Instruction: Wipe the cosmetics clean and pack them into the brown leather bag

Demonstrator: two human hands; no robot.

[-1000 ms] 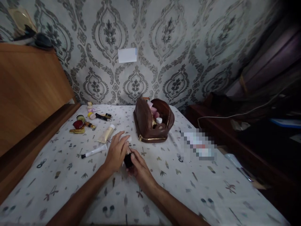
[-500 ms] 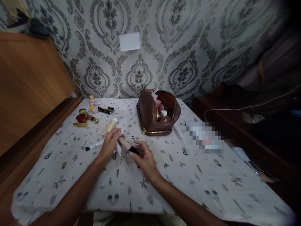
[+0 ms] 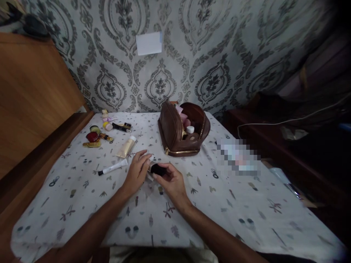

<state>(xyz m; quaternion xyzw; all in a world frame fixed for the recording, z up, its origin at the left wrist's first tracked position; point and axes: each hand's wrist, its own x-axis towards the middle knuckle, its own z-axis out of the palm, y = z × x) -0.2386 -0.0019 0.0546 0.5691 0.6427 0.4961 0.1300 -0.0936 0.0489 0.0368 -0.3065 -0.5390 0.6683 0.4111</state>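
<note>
My right hand (image 3: 172, 180) grips a slim cosmetic bottle by its black cap (image 3: 158, 169), a little above the cloth. Across from it, my left hand (image 3: 138, 170) pinches a white wipe (image 3: 151, 157) against the bottle's lighter end, which the fingers mostly hide. To the left of my left hand lies a white tube with a black cap (image 3: 113, 167). A cream-coloured tube with a white cap (image 3: 126, 147) rests just beyond it. Behind my hands a brown makeup bag (image 3: 172, 126) stands unzipped, with pink items and a white-lidded jar (image 3: 190, 129) inside.
Several small cosmetics lie at the back left, among them a red compact (image 3: 92, 137), a gold tube (image 3: 91, 145) and a black tube (image 3: 120, 127). A blurred-out object (image 3: 238, 155) is on the right of the patterned tablecloth (image 3: 109, 226). A wooden panel (image 3: 35, 87) borders the left.
My hands have shifted slightly right. The bottle has turned, its body now mostly covered by the left fingers and wipe. My right fingers have closed further round the black cap.
</note>
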